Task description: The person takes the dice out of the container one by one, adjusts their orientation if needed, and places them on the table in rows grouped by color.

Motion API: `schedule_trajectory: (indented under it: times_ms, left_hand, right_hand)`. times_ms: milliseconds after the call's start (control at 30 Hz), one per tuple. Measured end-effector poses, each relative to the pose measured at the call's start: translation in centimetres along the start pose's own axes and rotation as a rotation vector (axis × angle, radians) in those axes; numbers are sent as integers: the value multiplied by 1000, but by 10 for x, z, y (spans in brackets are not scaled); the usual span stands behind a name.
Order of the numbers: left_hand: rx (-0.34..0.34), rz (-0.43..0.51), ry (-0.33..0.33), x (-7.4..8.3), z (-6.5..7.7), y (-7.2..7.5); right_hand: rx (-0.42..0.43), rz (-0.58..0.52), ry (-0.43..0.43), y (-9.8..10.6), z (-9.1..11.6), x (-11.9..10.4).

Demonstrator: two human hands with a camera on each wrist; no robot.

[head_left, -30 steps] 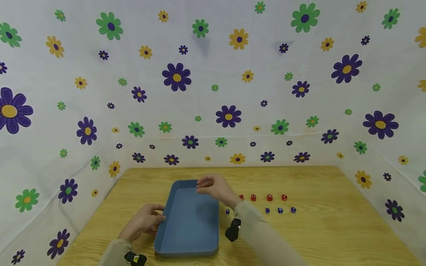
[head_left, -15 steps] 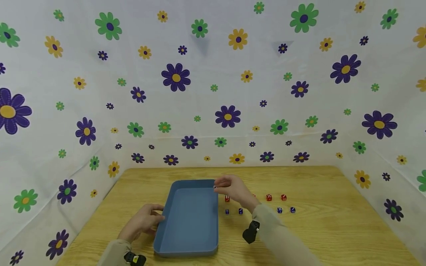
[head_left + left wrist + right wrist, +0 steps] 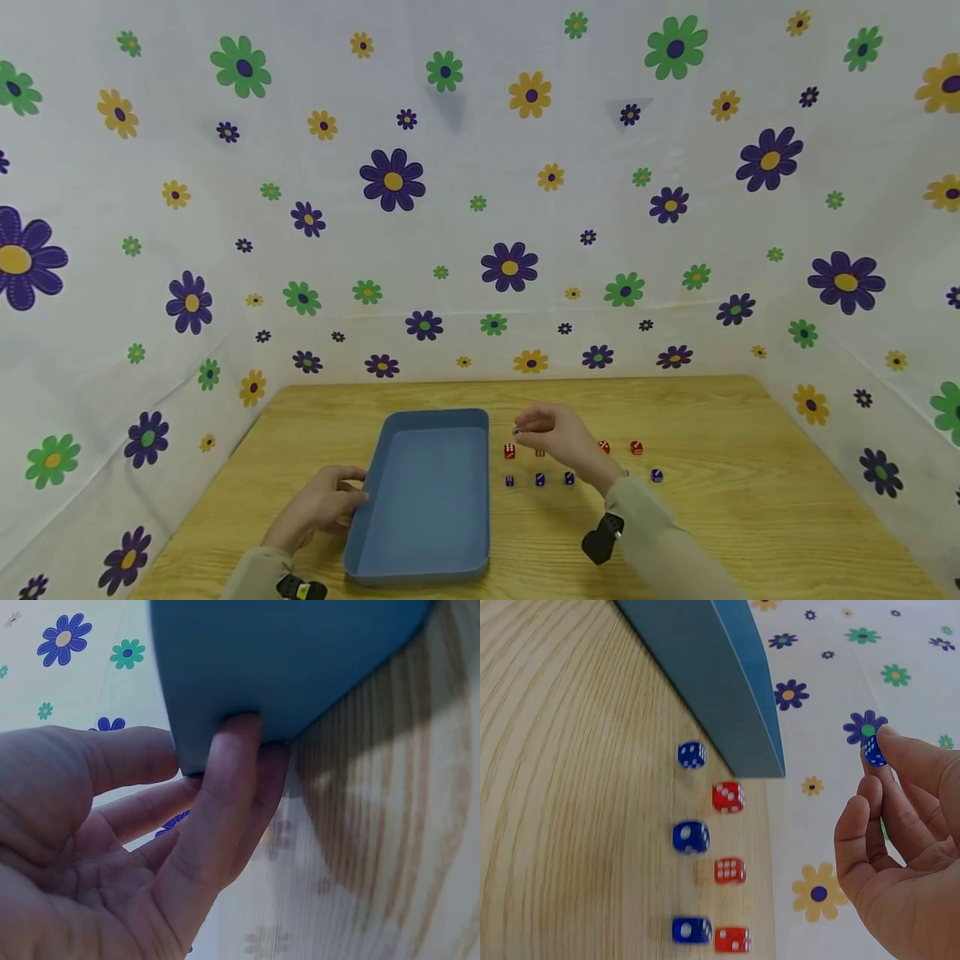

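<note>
In the head view, a blue rectangular tray (image 3: pixel 420 500) lies on the table, with its long side pointing away from me. My left hand (image 3: pixel 318 508) is at its left side, and in the left wrist view its fingertips (image 3: pixel 236 739) touch the outer wall. Between thumb and forefinger, my right hand (image 3: pixel 558 437) pinches a blue die (image 3: pixel 874 751), held above the table to the right of the tray. Below and around that hand sit red dice (image 3: pixel 509 451) in a far row and blue dice (image 3: pixel 540 479) in a nearer row, some partly hidden by it.
A wooden table (image 3: pixel 712 517) carries everything. White cloth with printed flowers (image 3: pixel 510 267) hangs behind it and along both sides. The tray's right wall (image 3: pixel 697 667) rises close beside the nearest dice.
My right hand has moved right, from over the tray's far right corner to above the dice, still pinching the small die. My left hand stays at the tray's side.
</note>
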State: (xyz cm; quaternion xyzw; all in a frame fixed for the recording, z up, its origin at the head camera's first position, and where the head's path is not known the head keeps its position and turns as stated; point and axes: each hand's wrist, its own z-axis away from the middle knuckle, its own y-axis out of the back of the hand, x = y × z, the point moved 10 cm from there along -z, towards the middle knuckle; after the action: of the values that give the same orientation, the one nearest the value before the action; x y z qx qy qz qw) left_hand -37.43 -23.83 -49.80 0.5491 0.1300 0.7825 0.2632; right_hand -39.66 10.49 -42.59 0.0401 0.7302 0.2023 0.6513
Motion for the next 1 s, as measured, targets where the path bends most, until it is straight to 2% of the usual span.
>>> schedule_trajectory:
  times_ms: [300, 400, 600, 1000]
  left_hand:
    - [23, 7, -6, -2, 1, 0]
    - [25, 8, -9, -3, 1, 0]
    - [22, 16, -9, -3, 1, 0]
    - [21, -11, -6, 2, 1, 0]
  right_hand:
    - [35, -4, -41, 32, 23, 11]
    - [37, -10, -48, 43, 23, 27]
    - [75, 41, -77, 61, 32, 44]
    - [110, 53, -93, 89, 43, 63]
